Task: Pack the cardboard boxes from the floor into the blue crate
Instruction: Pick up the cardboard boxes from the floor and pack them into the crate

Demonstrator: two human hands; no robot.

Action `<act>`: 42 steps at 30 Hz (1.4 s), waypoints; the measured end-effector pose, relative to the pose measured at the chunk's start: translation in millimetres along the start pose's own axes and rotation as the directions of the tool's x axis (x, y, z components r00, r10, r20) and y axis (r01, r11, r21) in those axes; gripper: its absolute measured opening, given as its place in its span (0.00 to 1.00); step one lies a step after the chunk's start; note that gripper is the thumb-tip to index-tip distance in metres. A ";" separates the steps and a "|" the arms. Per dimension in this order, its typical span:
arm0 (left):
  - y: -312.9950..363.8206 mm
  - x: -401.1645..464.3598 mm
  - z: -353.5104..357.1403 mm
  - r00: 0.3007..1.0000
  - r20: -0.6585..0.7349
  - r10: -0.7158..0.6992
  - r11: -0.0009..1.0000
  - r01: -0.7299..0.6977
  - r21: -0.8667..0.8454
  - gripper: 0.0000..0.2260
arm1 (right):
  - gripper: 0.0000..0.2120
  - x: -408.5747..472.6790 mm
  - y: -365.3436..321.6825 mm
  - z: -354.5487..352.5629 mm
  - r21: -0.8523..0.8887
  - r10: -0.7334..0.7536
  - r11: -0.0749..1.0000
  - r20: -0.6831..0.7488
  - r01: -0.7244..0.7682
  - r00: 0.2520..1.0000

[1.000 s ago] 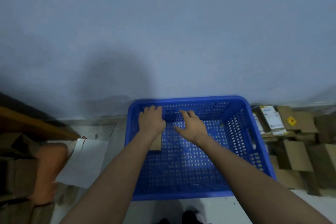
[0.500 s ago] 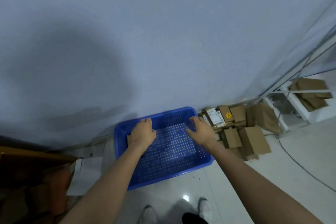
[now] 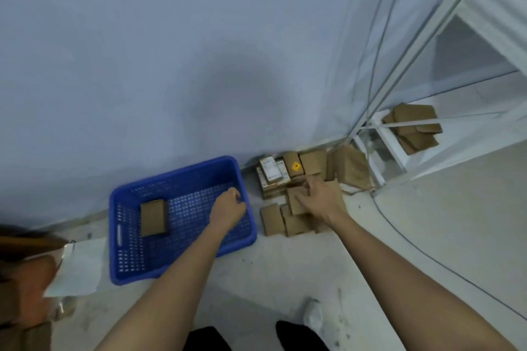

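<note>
Gripping a flat brown cardboard box (image 3: 296, 202) atop the floor pile (image 3: 288, 222) at centre right with the right hand (image 3: 320, 199). Hovering with the left hand (image 3: 228, 208), fingers loosely curled and holding nothing, over the right side of the perforated blue plastic crate (image 3: 182, 253) at lower centre-left. Lying inside the crate's left half: another small brown cardboard box (image 3: 153, 217).

Dim, soft, edges bowed, wall shadowed

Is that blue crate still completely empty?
No, one cardboard box already lies flat on the floor of the blue crate, near its left side.
</note>
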State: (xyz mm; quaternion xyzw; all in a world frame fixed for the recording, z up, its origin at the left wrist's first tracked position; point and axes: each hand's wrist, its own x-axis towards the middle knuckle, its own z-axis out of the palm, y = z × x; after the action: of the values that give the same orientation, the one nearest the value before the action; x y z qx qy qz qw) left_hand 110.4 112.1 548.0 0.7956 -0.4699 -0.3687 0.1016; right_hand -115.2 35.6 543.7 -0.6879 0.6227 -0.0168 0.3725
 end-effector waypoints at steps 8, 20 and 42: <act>91.9 -13.4 79.9 0.997 0.017 -0.074 0.994 0.075 -0.075 0.04 | 0.23 12.7 99.6 -67.0 -0.016 0.030 0.999 0.017 -0.030 0.999; 150.4 55.4 151.9 0.964 0.165 -0.209 0.953 0.238 -0.185 0.09 | 0.23 83.0 172.4 -99.4 0.057 0.149 0.986 0.123 -0.157 0.981; 109.9 277.2 404.5 0.827 0.363 -0.429 0.742 0.552 -0.381 0.28 | 0.34 298.1 404.8 60.1 0.024 0.390 0.902 0.383 -0.432 0.837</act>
State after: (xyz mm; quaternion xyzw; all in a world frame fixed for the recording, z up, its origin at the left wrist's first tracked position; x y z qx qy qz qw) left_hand -160.0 -100.3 181.6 0.7889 -0.1468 -0.5825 0.1294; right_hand -360.9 -172.6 153.0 -0.5073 0.6726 0.1591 0.5148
